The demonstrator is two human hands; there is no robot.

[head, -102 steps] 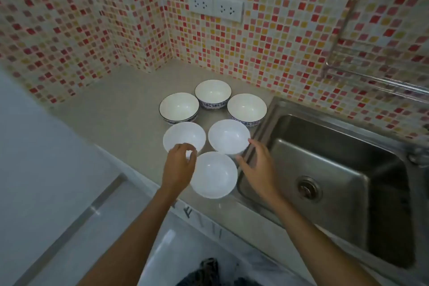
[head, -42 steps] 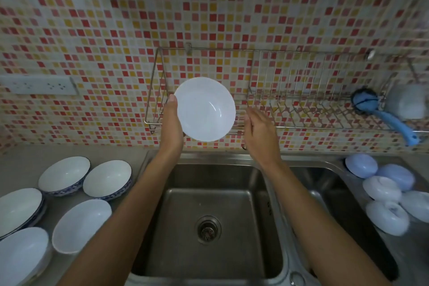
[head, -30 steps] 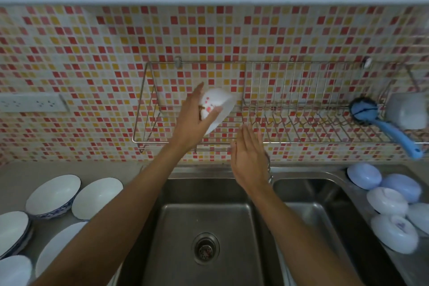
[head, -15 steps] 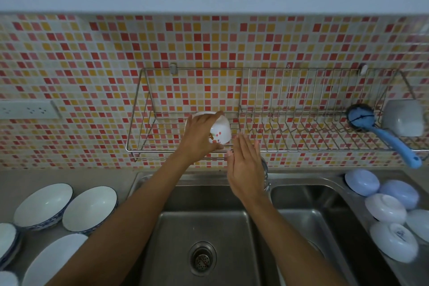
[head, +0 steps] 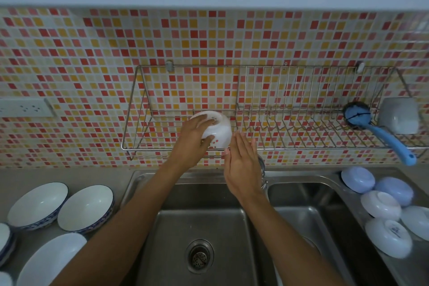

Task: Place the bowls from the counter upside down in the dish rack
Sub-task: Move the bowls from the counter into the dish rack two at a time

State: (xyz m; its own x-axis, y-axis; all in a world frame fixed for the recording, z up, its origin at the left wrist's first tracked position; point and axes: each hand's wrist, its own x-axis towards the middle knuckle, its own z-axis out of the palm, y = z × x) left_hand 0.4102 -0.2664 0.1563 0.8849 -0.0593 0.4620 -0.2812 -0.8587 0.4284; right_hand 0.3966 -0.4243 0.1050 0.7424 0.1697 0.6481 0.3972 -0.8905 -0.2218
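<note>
My left hand [head: 191, 140] grips a white bowl [head: 219, 132] turned upside down inside the wire dish rack [head: 137, 109] on the tiled wall, in its left section. My right hand [head: 241, 162] is flat and open just right of the bowl, its fingertips near the bowl's rim. On the counter at the left lie several upright bowls: two blue-rimmed ones [head: 38, 205] [head: 87, 208] and a plain white one [head: 50, 259].
A double steel sink [head: 202, 227] lies under my arms. A blue brush [head: 380, 130] and a pale cup [head: 399, 115] sit at the rack's right end. Several upside-down bowls [head: 380, 206] rest on the right drainboard. A wall socket [head: 25, 108] is at left.
I lifted the white bowl from the counter, turned it over, and lowered it into the rack's left section. My right hand stayed close beside it, open.
</note>
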